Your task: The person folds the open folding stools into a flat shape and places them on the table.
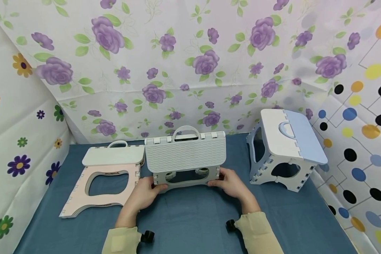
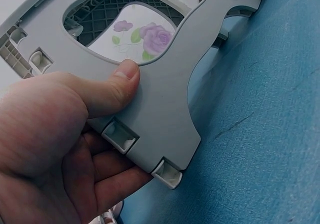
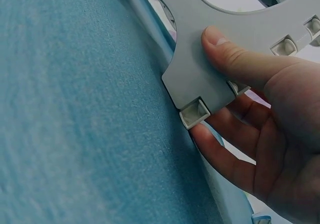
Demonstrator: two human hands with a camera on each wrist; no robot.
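Note:
A grey folding step stool (image 1: 185, 151) with a woven-textured top stands in the middle of the table, its carry handle at the far edge. My left hand (image 1: 144, 193) grips the left side of the stool's front leg panel. In the left wrist view the thumb lies on the grey leg panel (image 2: 165, 94), with the fingers behind its edge. My right hand (image 1: 233, 185) holds the right side of that panel. In the right wrist view its thumb presses the face of the leg panel (image 3: 195, 69), and the fingers curl behind near the foot.
To the left lies a pink and white folding stool (image 1: 79, 190), folded flat. A white and blue stool (image 1: 276, 134) stands unfolded at the right. Blue cloth (image 1: 190, 225) covers the table. Flowered sheeting (image 1: 177, 70) hangs behind, with dotted sheeting (image 1: 362, 148) at the right.

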